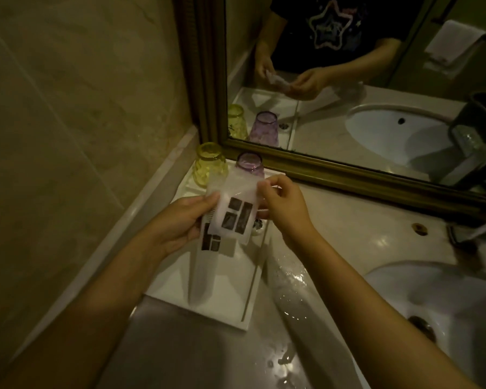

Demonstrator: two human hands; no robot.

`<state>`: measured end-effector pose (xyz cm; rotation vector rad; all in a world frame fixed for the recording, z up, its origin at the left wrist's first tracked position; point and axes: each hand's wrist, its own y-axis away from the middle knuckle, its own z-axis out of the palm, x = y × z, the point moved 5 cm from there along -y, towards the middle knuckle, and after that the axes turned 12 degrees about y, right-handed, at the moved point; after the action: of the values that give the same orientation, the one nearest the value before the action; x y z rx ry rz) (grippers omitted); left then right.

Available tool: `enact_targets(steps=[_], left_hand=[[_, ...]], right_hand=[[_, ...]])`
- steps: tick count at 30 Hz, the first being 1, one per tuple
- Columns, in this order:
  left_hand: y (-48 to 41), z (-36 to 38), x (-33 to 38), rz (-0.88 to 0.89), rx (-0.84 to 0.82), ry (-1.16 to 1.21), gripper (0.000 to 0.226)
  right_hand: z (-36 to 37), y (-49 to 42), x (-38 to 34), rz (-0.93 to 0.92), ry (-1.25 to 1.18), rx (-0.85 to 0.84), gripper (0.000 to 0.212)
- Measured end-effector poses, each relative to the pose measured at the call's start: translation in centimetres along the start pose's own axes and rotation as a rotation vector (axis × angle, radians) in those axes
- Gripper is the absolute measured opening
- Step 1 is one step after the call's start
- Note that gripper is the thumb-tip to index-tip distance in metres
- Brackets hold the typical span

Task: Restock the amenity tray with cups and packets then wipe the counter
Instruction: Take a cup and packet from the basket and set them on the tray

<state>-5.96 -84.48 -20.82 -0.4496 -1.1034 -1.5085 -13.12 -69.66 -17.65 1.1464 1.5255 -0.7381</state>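
Note:
A white rectangular amenity tray [208, 290] lies on the counter against the left wall. At its far end stand a yellow cup [210, 164] and a purple cup [249, 164], both upside down. Above the tray I hold white packets with dark printed blocks. My right hand [284, 206] pinches the top packet [236, 209] at its upper right edge. My left hand [180, 223] grips the packets from the left, with a second packet [212, 242] showing underneath.
Water streaks and droplets [292, 279] lie on the counter right of the tray. The white sink basin [432, 299] is at the right, with a metal faucet [477, 231] behind it. A framed mirror [348, 175] runs along the back; tiled wall at the left.

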Motion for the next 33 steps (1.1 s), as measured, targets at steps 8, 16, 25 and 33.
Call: enact_targets(steps=[8,16,25,33], left_hand=[[2.0,-2.9,1.1,0.033,0.143,-0.039,0.031],[2.1,-4.6,1.6,0.047,0.176,0.074,0.033],[1.3,-4.2,2.1,0.042,0.12,0.087,0.033],[0.3,-3.4,2.1,0.042,0.056,0.082,0.033]], right_hand=[[-0.1,2.6,4.2,0.053,0.031,-0.03,0.014],[3.0,5.5,7.5,-0.057,0.412,-0.169,0.016],[2.9,5.3,7.0,-0.246,0.849,-0.214,0.019],[2.7,5.7,8.1,-0.322,0.922,-0.212,0.023]])
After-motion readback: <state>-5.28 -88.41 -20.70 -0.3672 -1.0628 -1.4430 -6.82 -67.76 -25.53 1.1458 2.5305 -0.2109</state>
